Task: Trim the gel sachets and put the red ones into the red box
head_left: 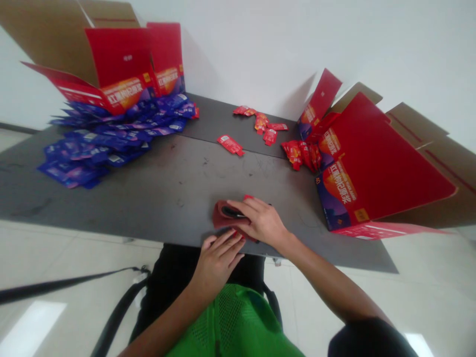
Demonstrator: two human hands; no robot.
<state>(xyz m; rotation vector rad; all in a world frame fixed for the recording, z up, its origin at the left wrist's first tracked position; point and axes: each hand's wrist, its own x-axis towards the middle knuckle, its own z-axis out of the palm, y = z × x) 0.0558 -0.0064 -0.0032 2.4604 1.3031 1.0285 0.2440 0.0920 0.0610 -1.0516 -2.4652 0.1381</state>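
Observation:
A small reddish-brown pouch-like item [220, 218], soft and folded, lies at the table's near edge with something dark showing in its opening. My right hand [265, 223] grips it from the right, thumb and fingers closed on its upper side. From the near side, my left hand [219, 258] reaches over the table edge, fingers stretched out and lying against the item's lower edge. Its underside and what is inside are mostly hidden by my fingers.
Blue sachets [111, 134] are heaped at the left before an open red carton [122, 64]. Several red sachets [230, 144] lie toward the back. More red sachets [303, 153] sit against another open red carton [386, 163] on the right of the grey table [156, 193].

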